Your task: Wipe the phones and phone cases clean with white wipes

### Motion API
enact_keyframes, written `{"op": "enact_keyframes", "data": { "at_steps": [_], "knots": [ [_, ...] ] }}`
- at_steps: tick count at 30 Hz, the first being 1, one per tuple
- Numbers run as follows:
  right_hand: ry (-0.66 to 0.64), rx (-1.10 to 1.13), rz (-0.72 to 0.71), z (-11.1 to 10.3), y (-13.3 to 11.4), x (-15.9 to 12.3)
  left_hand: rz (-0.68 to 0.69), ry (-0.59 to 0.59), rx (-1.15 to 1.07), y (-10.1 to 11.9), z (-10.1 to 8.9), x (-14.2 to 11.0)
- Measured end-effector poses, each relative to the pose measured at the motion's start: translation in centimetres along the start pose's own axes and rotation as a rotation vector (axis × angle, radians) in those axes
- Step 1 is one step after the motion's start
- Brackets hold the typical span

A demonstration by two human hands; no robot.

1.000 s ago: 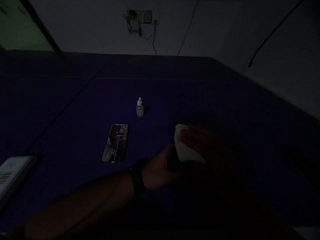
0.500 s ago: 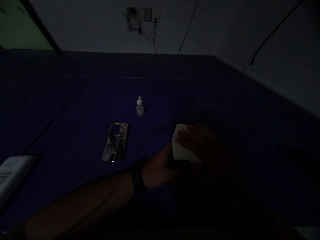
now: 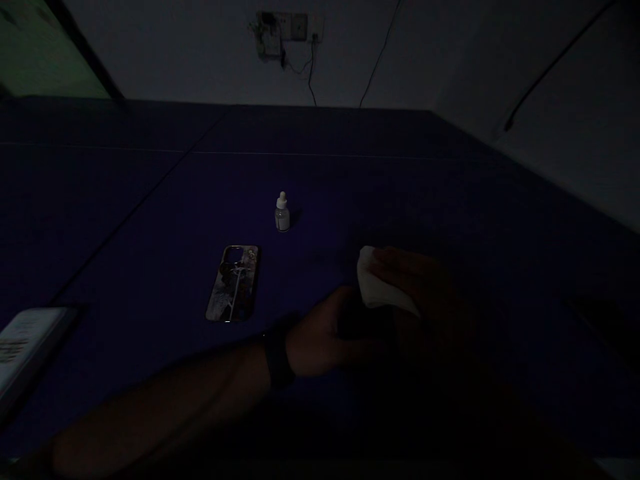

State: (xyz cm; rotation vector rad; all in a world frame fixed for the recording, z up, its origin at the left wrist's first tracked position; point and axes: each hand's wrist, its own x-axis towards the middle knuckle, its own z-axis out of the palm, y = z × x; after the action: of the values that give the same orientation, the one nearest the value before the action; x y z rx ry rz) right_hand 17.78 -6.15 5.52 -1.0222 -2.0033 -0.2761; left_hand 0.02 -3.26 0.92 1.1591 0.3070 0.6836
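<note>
My left grip is closing thumb and fingers about a dark object, which is sitting just to its three o'clock side; the light is leaving it too dim for me to tell what it is. My right grip is holding a folded white cloth, its fingers lying together over the top of it, at one o'clock from the left grip. The cloth is overhanging the dark object's far edge, and I cannot tell whether the two are touching. A dark band is circling my left wrist.

Farther out, between nine and ten o'clock from my hands, a patterned phone case is lying flat on the purple worktop. Between ten and eleven, a small dropper bottle is standing upright, with a white label showing. Well off at nine o'clock, a white box is running out of view. Beyond the worktop, wall sockets are showing between eleven and twelve, and a black cable is hanging near one.
</note>
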Motion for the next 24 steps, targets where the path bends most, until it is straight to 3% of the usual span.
{"op": "enact_keyframes", "data": {
  "at_steps": [7,13,24],
  "knots": [
    [-0.002,-0.007,-0.031,-0.1,0.1,0.1,0.012,0.019,-0.002,0.1,0.2,0.0],
    [-0.097,-0.022,-0.15,-0.5,0.8,0.1,0.021,-0.005,-0.023,0.2,0.5,0.2],
    [-0.129,-0.04,-0.157,-0.5,1.0,0.0,0.034,-0.017,0.008,0.1,0.4,0.2]
  ]
}}
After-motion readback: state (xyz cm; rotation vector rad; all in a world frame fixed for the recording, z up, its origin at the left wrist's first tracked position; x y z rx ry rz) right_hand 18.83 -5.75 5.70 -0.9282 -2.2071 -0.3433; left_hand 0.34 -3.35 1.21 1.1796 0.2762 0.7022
